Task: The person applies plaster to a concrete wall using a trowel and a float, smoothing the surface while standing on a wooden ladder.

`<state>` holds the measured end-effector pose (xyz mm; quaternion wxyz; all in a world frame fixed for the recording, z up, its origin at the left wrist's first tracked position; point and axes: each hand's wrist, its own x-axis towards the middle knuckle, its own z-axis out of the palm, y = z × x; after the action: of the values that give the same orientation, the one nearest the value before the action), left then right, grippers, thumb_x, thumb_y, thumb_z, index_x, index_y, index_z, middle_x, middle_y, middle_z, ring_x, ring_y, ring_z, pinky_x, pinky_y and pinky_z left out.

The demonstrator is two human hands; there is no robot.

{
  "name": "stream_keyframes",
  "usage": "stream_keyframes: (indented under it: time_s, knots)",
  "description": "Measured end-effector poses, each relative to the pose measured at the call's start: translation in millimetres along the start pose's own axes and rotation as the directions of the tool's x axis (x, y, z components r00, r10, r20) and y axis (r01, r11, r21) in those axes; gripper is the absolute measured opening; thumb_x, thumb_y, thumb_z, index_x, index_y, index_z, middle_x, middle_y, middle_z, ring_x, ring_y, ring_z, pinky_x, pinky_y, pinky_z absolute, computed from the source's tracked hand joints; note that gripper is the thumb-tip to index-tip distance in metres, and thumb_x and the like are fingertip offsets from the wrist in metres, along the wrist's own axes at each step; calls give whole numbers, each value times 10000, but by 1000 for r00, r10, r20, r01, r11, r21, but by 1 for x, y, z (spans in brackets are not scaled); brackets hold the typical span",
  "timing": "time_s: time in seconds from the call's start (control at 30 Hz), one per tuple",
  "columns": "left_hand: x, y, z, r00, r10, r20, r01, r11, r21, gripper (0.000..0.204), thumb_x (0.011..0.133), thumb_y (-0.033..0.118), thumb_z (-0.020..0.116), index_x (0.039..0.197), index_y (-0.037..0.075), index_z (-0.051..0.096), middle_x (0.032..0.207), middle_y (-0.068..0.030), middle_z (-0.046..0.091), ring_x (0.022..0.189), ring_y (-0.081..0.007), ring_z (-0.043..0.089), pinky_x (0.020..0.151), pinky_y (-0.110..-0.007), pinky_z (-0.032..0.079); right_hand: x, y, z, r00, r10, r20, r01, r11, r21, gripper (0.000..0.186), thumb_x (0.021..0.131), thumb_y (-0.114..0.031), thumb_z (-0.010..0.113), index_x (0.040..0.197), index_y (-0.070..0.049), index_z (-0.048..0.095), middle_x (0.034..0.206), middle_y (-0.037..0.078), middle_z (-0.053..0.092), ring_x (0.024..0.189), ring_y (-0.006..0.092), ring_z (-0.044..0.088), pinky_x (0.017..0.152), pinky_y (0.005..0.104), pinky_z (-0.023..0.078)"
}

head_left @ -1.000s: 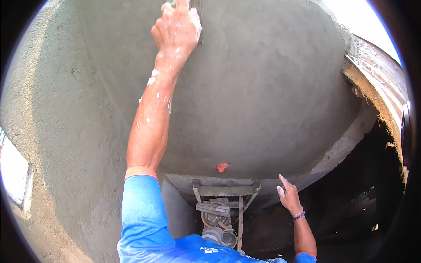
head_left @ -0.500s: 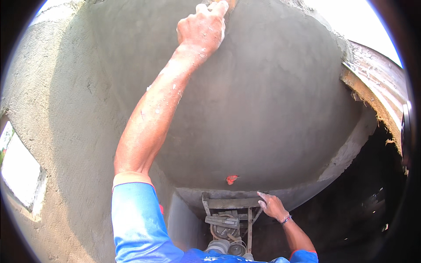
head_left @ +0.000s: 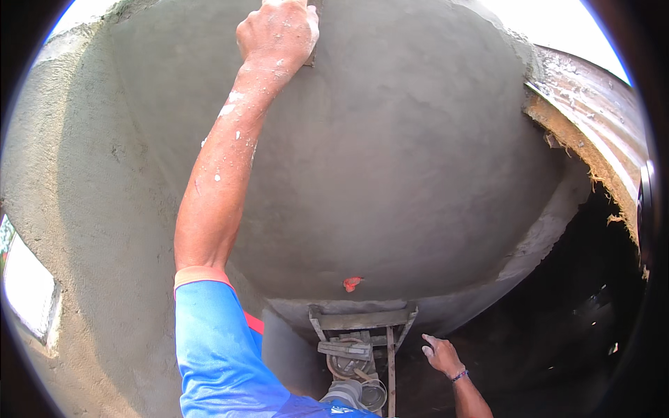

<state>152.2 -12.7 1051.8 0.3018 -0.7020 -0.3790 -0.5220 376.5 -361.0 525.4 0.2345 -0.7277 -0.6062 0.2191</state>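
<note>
My left hand [head_left: 277, 31] is raised to the top of the freshly plastered grey wall [head_left: 404, 153]. Its fingers are closed round what looks like a plastering float; only a thin brown edge of the float [head_left: 311, 59] shows beside the hand, and the rest is hidden. White and grey spatters dot the hand and forearm. Low on the right, my right hand [head_left: 444, 357] hangs free with forefinger and thumb apart and nothing in it. A bracelet circles that wrist. Near the wall's lower edge, a small red piece [head_left: 352, 283] sticks out.
Below stands a wooden frame like a ladder [head_left: 362, 320], with boards, a hose and a bucket [head_left: 373, 396] under it. A rough side wall [head_left: 90, 174] with a bright opening [head_left: 28, 282] lies left. Corrugated sheeting [head_left: 585, 104] juts in at right, above a dark space.
My left hand has moved up and to the left across the wall with the float. My right hand has dropped lower, away from the wooden frame. The view has shifted slightly.
</note>
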Motion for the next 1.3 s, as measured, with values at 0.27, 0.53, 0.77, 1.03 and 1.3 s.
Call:
stream_keyframes:
  time_s: [0.27,0.53,0.77,1.03,1.3]
  knots:
    - [-134,2,53,994,33,107,-29,999,-34,486,888,222,686,1354,263,556,1031,-129,652,776,-358,679,654,-469,552,-44,24,37,970,202,-139,-182,973,142,413,862,-160,642,1249,-16,637,1147,246,670,1050,426,645,932,462,519]
    - [-67,38,46,978,186,95,-186,982,-4,397,874,183,679,1263,218,607,965,-121,638,686,-327,669,577,-433,535,-9,30,63,989,141,43,-144,987,78,400,876,-175,632,1245,-23,643,1196,230,661,1091,415,633,968,462,509]
    - [-238,-89,57,978,184,102,-188,981,37,566,812,159,733,1348,255,577,879,-87,564,628,-292,617,529,-413,507,0,-8,47,992,77,-99,-62,987,148,402,871,-173,646,1247,-32,636,1133,242,678,1041,418,649,915,480,525]
    - [-92,2,42,1000,27,10,-27,1000,-12,420,899,278,653,1308,240,561,993,-126,649,808,-358,681,673,-474,553,-3,12,68,978,191,83,-196,980,46,404,878,-181,617,1252,-28,640,1211,216,660,1108,409,626,988,468,494]
    - [-329,-119,73,977,-68,203,75,997,-24,584,846,136,724,1394,209,533,1022,-116,619,837,-313,648,704,-431,528,2,-18,58,993,114,-16,-110,978,178,414,876,-186,613,1253,-17,635,1182,249,660,1104,423,623,982,470,493]
